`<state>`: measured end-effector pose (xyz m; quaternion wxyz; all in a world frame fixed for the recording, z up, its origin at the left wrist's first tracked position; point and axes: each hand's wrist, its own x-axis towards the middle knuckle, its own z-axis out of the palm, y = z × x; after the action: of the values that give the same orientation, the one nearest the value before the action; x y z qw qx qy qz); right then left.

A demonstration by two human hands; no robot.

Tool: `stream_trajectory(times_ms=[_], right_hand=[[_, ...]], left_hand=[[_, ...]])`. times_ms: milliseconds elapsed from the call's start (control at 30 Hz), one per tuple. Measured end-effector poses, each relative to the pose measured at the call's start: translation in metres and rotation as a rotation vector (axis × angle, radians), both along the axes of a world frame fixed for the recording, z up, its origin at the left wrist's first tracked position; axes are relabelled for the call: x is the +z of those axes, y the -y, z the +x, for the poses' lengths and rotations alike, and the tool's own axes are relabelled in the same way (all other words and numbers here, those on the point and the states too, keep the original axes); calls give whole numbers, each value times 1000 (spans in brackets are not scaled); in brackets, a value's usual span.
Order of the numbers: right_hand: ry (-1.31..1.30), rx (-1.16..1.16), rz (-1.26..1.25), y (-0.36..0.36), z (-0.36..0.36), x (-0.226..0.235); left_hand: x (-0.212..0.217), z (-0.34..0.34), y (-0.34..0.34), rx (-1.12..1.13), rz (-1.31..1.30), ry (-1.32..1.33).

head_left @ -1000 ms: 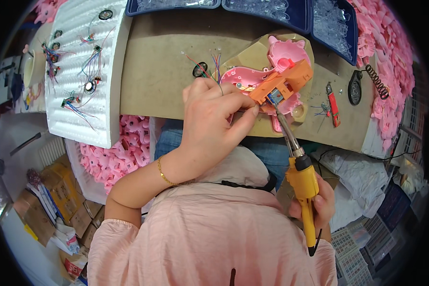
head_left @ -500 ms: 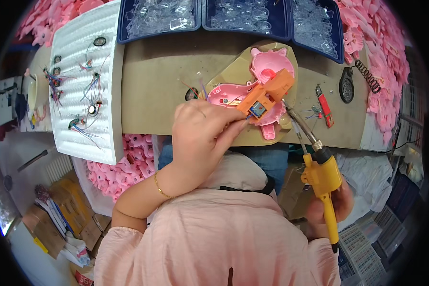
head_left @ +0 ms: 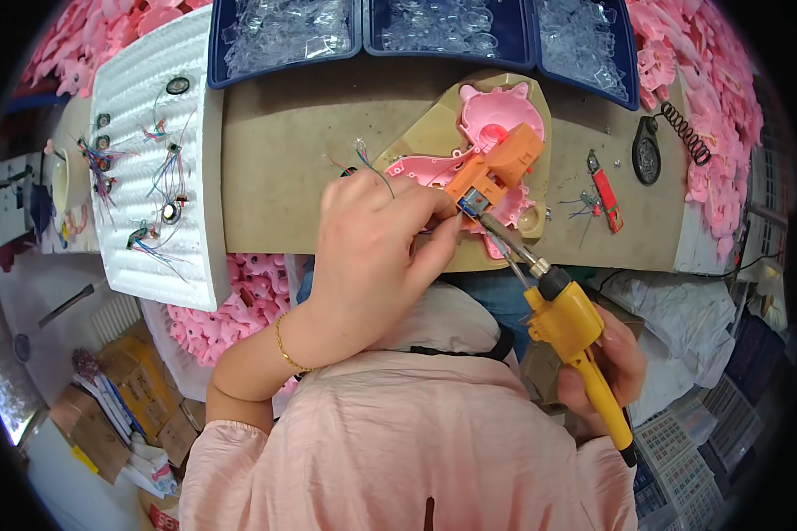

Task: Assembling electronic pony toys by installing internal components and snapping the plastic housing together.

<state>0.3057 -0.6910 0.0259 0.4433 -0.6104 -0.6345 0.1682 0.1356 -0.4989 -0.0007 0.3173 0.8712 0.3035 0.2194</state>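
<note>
On tabletop (head_left: 283,159), orange housing (head_left: 510,157) lies over pink shell (head_left: 496,111). I see yellow soldering iron (head_left: 568,320), grasped by right hand (head_left: 618,354), back at housing's opening; soldering seems resumed. Left hand (head_left: 376,234) pinches housing's left end.

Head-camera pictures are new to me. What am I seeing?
No machine: a wide camera on the person's head looks down. The bare left hand pinches at the end of an orange piece; exactly what is hidden. The right hand holds a yellow soldering gun, its tip near that piece. Beneath lies a pink shell on a tan base. A red tool lies rightward on the table. Blue trays of clear parts stand beyond; white foam at left holds wired components.
</note>
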Motion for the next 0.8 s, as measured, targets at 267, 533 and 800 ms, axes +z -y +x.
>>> stream_trajectory(times_ms=[267, 533, 800], right_hand=[[-154, 79, -14, -8, -1, -1], [-110, 102, -74, 10, 2, -3], [-223, -27, 99, 16, 0, -11]], left_hand=[[-3, 2, 2, 38, 14, 52], [1, 3, 1, 13, 3, -8], [11, 1, 0, 26, 209, -29]])
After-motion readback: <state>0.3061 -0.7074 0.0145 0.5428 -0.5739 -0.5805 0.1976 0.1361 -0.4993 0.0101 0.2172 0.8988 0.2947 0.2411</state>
